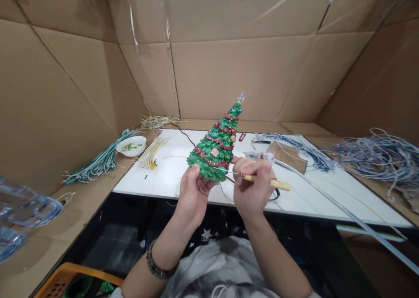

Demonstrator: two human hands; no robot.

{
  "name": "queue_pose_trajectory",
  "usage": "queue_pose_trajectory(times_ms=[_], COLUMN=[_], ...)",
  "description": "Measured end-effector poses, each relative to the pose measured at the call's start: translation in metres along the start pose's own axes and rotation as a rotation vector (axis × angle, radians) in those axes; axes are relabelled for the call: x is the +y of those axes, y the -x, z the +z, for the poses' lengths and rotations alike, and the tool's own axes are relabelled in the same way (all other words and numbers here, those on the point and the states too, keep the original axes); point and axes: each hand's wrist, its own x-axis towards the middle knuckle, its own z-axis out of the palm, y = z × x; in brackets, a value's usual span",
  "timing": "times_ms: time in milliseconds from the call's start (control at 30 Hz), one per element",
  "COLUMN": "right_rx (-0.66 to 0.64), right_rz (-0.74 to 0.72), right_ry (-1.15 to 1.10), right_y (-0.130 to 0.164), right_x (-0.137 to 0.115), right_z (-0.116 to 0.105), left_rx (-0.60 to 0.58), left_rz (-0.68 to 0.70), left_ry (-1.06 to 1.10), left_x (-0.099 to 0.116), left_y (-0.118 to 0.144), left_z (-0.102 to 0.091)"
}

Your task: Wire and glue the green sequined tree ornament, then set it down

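My left hand (193,191) grips the base of a small green Christmas tree figure (216,145) with red garlands, tilted to the right over the near edge of the white table (314,193). My right hand (252,182) holds a thin tool with a wooden handle (271,182); its metal tip points left at the tree's lower edge. A white glue-gun-like tool (260,156) lies just behind my right hand, with a pale rod (343,210) running to the lower right.
Cardboard walls surround the table. A white bowl (131,145) and bundles of green-white wires (98,162) and yellow wires (150,154) lie left. Blue-grey wire bundles (373,156) lie right, by a cardboard piece (288,156). An orange crate (65,280) sits bottom left.
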Motion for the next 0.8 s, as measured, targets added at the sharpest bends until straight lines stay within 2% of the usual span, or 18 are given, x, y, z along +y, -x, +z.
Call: queue_pose_trajectory(times_ms=[100,267,533,667,800], right_rx=[-0.007,-0.045,-0.108,-0.143,-0.156], right_rz=[-0.014,-0.065,0.066,0.102,0.128], right_ry=[0.009,0.02,0.06,0.063,0.02], right_y=[0.001,0.001,-0.006,-0.006,-0.001], right_x=[0.001,0.004,-0.002,-0.001,-0.001], right_z=[0.0,-0.003,-0.007,-0.006,-0.003], left_rx=[-0.027,-0.046,-0.05,-0.023,-0.039], left_rz=[0.013,0.117,0.252,0.388,0.55], left_ry=[0.001,-0.032,-0.061,-0.152,-0.301], left_x=[-0.001,-0.004,-0.005,-0.006,-0.008], left_y=[0.0,-0.001,-0.003,-0.004,-0.009], left_z=[-0.001,-0.005,-0.005,-0.008,-0.021])
